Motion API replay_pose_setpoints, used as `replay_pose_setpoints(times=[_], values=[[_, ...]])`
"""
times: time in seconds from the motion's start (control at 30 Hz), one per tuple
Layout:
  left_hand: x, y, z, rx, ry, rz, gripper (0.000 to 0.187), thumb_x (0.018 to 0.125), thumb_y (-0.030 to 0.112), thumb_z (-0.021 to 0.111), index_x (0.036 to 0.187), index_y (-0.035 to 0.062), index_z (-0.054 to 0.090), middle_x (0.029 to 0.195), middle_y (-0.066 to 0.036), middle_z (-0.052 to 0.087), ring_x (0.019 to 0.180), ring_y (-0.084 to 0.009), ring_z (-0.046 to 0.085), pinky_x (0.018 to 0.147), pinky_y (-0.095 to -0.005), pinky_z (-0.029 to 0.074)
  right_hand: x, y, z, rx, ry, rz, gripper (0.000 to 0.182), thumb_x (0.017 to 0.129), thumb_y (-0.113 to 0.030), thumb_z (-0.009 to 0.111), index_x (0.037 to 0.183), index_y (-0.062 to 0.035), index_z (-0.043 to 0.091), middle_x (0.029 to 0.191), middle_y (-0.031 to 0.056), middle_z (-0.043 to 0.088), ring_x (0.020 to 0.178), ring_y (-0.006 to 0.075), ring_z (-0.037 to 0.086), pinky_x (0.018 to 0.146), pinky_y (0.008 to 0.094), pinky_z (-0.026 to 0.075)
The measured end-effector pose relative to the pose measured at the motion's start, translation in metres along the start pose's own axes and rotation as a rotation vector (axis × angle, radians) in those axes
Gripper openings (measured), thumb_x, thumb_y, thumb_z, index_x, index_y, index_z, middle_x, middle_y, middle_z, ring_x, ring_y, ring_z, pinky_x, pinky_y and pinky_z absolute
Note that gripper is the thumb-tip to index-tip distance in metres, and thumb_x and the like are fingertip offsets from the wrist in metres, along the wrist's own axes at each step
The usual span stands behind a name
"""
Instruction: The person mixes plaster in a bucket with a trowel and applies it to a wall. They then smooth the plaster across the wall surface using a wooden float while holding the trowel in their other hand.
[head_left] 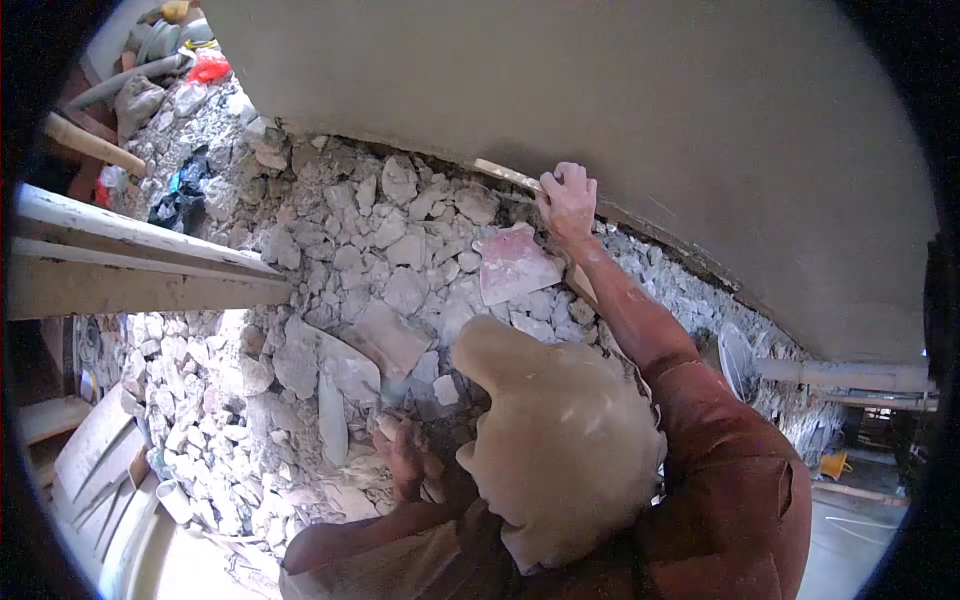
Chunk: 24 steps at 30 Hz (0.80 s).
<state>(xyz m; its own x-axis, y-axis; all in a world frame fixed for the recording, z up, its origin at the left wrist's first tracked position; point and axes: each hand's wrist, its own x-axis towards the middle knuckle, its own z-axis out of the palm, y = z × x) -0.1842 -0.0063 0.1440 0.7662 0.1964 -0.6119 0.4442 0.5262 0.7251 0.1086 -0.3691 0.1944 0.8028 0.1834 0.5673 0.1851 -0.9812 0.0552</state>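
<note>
My right hand (568,198) reaches to the lower edge of the smooth grey plastered wall (600,90). Its fingers are closed over one end of a narrow, pale wooden strip (508,175), which lies along that edge. Lower down, my left hand (405,455) is close above the rubble with its fingers curled; dim light hides what is in them. A dusty beige cloth-covered shape (560,430) fills the space between my arms. Near my right forearm lies a flat piece with a reddish face (517,265), among broken stones (405,290).
A pale beam (150,270) juts in from the left. Boards (100,460) and a short white pipe (174,501) lie at lower left. A wooden handle (95,145), a black plastic bag (180,200) and a red bag (208,67) are at upper left. Another beam (845,374) crosses at right.
</note>
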Motion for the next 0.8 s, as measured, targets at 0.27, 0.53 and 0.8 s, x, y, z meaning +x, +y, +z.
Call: replay_pose_setpoints(times=[0.27,0.53,0.8], values=[[-0.005,0.004,0.005,-0.066,-0.053,0.008,0.019,0.088,0.005,0.058,0.103,0.0068,0.045,0.070,-0.005,0.051,0.054,-0.0153,0.050,0.044,-0.0287,0.041,0.006,0.014,0.000,0.006,0.024,0.048,0.022,0.065,-0.014,0.074,0.082,-0.0116,0.059,0.095,0.0068,0.050,0.091,0.0253,0.050,0.072,0.0402,0.036],[-0.001,0.000,0.003,-0.008,0.008,0.054,0.019,0.090,0.006,0.059,0.103,0.0090,0.045,0.069,-0.003,0.051,0.052,-0.0139,0.048,0.044,-0.0274,0.041,0.040,0.018,-0.051,-0.041,0.093,0.040,0.027,0.063,-0.018,0.077,0.085,-0.0148,0.062,0.096,0.0058,0.049,0.092,0.0253,0.049,0.072,0.0399,0.036],[0.005,-0.008,-0.004,-0.141,-0.040,0.027,0.028,0.089,0.011,0.064,0.110,0.0126,0.046,0.076,-0.004,0.054,0.058,-0.0171,0.053,0.046,-0.0275,0.044,0.112,0.029,-0.147,-0.115,0.245,0.026,0.025,0.061,-0.017,0.074,0.085,-0.0132,0.065,0.094,0.0063,0.047,0.093,0.0249,0.047,0.072,0.0399,0.036]])
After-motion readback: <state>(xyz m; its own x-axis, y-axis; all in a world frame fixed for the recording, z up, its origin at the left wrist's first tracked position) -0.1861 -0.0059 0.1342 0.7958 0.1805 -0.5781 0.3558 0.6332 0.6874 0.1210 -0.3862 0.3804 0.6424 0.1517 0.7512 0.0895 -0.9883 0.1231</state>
